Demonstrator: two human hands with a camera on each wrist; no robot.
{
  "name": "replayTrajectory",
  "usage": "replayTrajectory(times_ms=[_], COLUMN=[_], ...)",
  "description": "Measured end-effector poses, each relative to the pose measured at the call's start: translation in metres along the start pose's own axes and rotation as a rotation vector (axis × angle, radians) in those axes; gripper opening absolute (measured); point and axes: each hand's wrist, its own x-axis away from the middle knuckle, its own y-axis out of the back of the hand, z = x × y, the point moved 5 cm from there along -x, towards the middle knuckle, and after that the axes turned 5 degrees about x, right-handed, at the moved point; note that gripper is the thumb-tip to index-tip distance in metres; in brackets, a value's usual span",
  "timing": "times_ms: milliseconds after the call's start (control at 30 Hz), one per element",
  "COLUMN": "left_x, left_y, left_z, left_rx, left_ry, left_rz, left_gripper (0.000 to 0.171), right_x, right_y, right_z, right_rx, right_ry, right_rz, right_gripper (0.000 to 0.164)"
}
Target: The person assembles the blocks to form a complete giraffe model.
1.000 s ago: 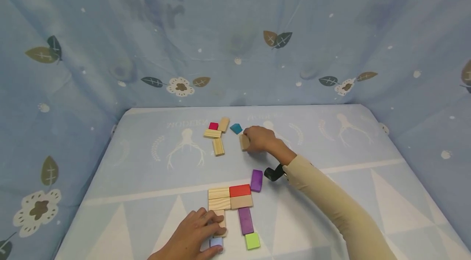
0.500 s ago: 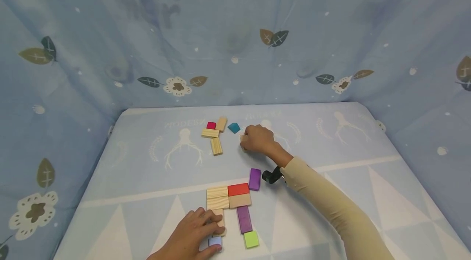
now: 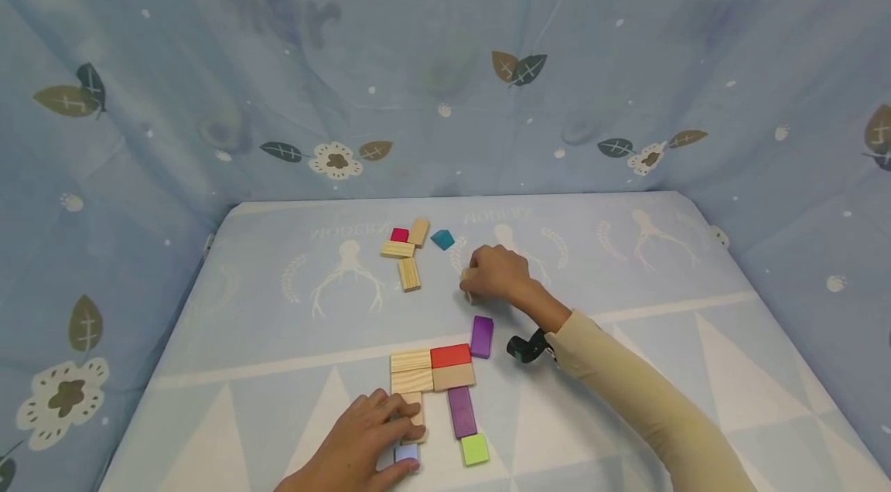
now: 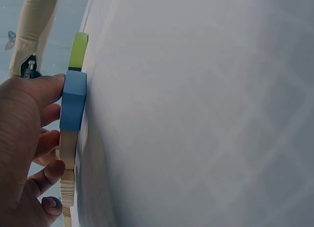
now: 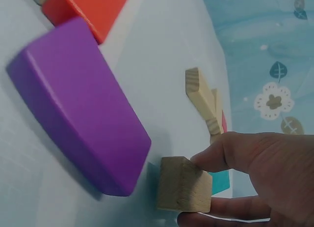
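In the head view my right hand (image 3: 496, 273) is over the far half of the table. It pinches a plain wooden block (image 5: 182, 185) between thumb and fingers, as the right wrist view shows. My left hand (image 3: 369, 434) rests at the front, its fingers spread over a natural wood block (image 3: 413, 418) and its thumb by a light blue block (image 4: 73, 99). Two striped wood blocks (image 3: 411, 370), a red block (image 3: 451, 355) and a tan block (image 3: 453, 377) lie together above. From them a purple block (image 3: 462, 412) leads down to a green block (image 3: 475, 449); another purple block (image 3: 482, 336) touches their upper right corner.
A loose group at the back has several wood blocks (image 3: 409, 274) and a small crimson block (image 3: 400, 234). Beside it lies a teal angular block (image 3: 442, 239). A black wrist camera (image 3: 527, 346) sticks out under the right sleeve. Patterned blue cloth (image 3: 445, 74) hangs behind the table.
My right hand has taken hold of the wooden block near the teal one and drawn it slightly nearer and to the right. The left hand has stayed on its blocks.
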Motion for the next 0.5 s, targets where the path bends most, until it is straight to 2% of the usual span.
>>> replayTrajectory(times_ms=[233,500], left_x=[0.000,0.000], left_y=[0.000,-0.001], left_z=[0.000,0.001], left_rx=[0.002,0.000], left_ry=[-0.004,0.015], left_rz=[-0.005,0.011], left_gripper=[0.031,0.032], right_x=[0.008,0.014], right_y=[-0.004,-0.006], right_z=[-0.007,-0.007], right_rx=[-0.004,0.004], right_ry=[-0.015,0.007], right_rz=[0.006,0.003], right_gripper=[0.036,0.035])
